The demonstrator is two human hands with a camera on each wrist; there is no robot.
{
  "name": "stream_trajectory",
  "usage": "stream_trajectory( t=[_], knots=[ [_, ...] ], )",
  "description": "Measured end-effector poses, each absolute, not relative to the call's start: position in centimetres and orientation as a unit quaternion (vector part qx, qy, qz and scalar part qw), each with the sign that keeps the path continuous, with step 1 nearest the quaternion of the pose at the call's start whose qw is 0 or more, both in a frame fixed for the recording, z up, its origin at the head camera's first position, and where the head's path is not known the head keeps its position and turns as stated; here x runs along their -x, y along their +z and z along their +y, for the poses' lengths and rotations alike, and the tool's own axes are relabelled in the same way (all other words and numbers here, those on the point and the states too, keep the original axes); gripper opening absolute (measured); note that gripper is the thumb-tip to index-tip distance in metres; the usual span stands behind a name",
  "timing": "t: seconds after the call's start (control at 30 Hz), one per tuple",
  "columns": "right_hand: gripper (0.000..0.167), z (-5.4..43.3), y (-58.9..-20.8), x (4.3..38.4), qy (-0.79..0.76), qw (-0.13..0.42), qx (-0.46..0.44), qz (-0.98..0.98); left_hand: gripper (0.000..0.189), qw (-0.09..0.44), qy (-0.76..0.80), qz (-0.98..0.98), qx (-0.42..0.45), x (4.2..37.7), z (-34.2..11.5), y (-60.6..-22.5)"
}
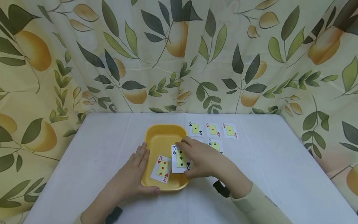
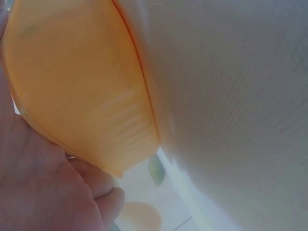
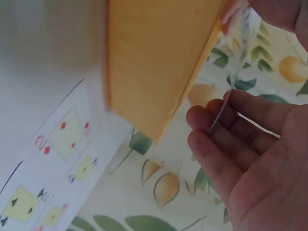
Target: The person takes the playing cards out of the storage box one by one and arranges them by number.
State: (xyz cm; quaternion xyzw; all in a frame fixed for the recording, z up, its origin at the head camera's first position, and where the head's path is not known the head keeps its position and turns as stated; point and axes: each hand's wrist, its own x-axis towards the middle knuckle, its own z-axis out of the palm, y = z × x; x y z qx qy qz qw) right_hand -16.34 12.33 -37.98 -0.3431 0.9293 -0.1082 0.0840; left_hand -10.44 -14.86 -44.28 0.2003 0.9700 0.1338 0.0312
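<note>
A yellow rectangular tray point(image 1: 165, 128) stands on the white table. My left hand point(image 1: 134, 174) rests along its left side, fingers straight on the rim and thumb at the front edge. Inside the tray a three of hearts card point(image 1: 162, 169) lies tilted, face up. My right hand point(image 1: 202, 158) pinches a three of spades card point(image 1: 180, 159) over the tray's right side. In the right wrist view that card point(image 3: 224, 108) shows edge-on between thumb and fingers, apart from the tray point(image 3: 159, 57). The left wrist view shows the tray's outer wall point(image 2: 82, 86) against the left hand point(image 2: 43, 178).
Right of the tray lie a black ace point(image 1: 195, 128), an ace of hearts point(image 1: 213, 129) and an ace of diamonds point(image 1: 230, 130). Nearer is a two of clubs point(image 1: 215, 145), partly covered by the right arm. A two of diamonds point(image 3: 65, 132) shows in the right wrist view. A patterned curtain point(image 1: 179, 62) hangs behind.
</note>
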Motion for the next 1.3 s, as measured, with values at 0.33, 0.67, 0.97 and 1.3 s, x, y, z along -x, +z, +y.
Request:
stream_trajectory(
  t=[0.33,0.67,0.97,1.3],
  knots=[
    [0.093,15.7,-38.6,16.2,-0.095,0.073,0.3,0.947,0.134,0.018,0.138,0.968,-0.209,10.5,-15.0,-44.5],
    [0.093,17.7,-39.3,15.7,-0.097,0.093,0.272,0.953,0.135,0.016,0.138,0.968,-0.207,10.4,-14.9,-44.5],
    [0.089,18.2,-40.6,15.0,-0.094,0.115,0.261,0.954,0.133,0.006,0.137,0.967,-0.213,10.3,-14.9,-44.4],
    [0.089,18.2,-42.3,14.9,-0.089,0.135,0.262,0.951,0.133,0.021,0.139,0.969,-0.205,10.4,-14.9,-44.2]
  ],
)
